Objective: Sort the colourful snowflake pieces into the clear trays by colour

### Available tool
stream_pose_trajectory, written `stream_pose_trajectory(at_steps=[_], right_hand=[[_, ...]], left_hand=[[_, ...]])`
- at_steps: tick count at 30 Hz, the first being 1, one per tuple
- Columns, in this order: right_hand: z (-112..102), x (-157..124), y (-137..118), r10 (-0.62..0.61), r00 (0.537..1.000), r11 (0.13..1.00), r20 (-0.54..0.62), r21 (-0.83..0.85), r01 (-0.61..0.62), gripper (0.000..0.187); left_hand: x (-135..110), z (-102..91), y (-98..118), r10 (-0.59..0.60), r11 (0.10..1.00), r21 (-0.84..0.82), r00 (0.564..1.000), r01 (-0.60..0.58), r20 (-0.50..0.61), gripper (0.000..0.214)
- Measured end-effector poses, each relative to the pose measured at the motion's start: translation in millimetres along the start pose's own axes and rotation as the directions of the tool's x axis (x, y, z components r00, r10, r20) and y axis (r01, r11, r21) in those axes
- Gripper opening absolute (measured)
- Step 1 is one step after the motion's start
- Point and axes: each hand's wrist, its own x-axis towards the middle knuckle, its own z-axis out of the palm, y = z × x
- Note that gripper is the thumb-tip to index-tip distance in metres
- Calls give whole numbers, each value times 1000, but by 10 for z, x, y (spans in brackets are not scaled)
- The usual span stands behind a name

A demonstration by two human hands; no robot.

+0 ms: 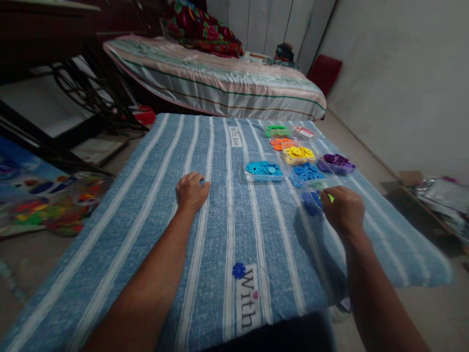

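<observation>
On the blue striped tablecloth (146,234), the words "With love" can be read on a small white patch (235,137) at 12 o'clock from the centre of the view, the lettering being turned sideways. At 6 o'clock, "With" is printed in large dark letters, likewise turned sideways, on a nearer white panel (246,308) of the same cloth. At 2 o'clock, a red-and-white label (304,131) is seen, its print too small to be read.
</observation>
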Motion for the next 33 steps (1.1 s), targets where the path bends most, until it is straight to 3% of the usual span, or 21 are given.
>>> stream_pose_trajectory(at_steps=[4, 7, 11, 14, 16, 22, 27, 30, 33], right_hand=[[-39, -211, -385, -129, 991, 972, -29, 193, 133, 27], [-99, -460, -790, -288, 957, 867, -27, 418, 273, 26], [-152, -812, -1232, -538, 835, 682, 112, 639, 354, 11], [-172, -999, -1419, -651, 709, 659, 272, 665, 350, 13], [-178, -1075, -1482, -665, 678, 669, 315, 655, 352, 21], [-193, -1156, -1524, -647, 722, 641, 244, 688, 342, 6], [-172, -1017, -1345, -530, 845, 601, 70, 734, 316, 12], [-158, -769, -1042, -376, 926, 716, -33, 624, 313, 13], [-145, -471, -632, -246, 963, 853, -110, 446, 269, 14]], left_hand=[[-7, 3, -5, -1, 1000, 9, 1000, 1, 10, 23], [-6, 7, -7, -8, 1000, 24, 1000, 7, 29, 22], [-6, -3, 8, -17, 999, 30, 999, 16, 33, 24], [-9, -17, 23, -10, 1000, 23, 999, 10, 32, 25], [-9, -21, 25, -6, 1000, 25, 1000, 6, 30, 25], [1, -12, -7, 10, 1000, 15, 1000, -10, 24, 24], [13, 3, -31, 8, 999, 51, 999, -10, 34, 28], [18, 11, -39, 9, 998, 56, 1000, -10, 24, 28], [23, 17, -47, 11, 999, 46, 1000, -12, 10, 27]])
